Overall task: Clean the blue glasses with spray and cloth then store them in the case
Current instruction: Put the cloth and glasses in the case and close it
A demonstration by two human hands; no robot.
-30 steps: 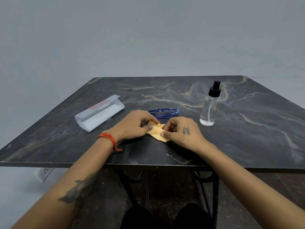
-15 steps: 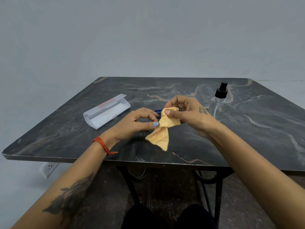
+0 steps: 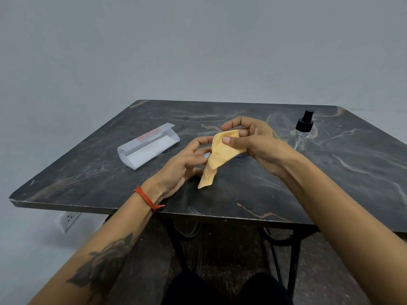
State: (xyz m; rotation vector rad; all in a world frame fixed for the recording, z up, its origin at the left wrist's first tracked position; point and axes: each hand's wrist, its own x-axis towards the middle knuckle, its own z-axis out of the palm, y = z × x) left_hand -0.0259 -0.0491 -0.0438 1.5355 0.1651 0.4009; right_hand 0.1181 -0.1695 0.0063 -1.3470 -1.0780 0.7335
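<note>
My right hand (image 3: 257, 144) is raised over the table and pinches the yellow cloth (image 3: 222, 150) between thumb and fingers; the cloth hangs down to a loose corner. My left hand (image 3: 185, 164) is just left of the cloth with loosely curled fingers. Its fingertips are at the cloth's edge and grip nothing. Only a small blue sliver of the glasses (image 3: 241, 156) shows on the table below the cloth and right hand. The white case (image 3: 149, 148) lies open at the left. The clear spray bottle (image 3: 302, 133) with a black top stands at the right.
The dark marble table (image 3: 330, 183) has its front edge close to me, with black metal legs below. A wall outlet (image 3: 68, 219) sits low on the left. A plain grey wall is behind the table.
The cloth was lifted off the table by both hands and unfolded. It now hangs from my right hand alone, and my left hand has loosened its pinch.
</note>
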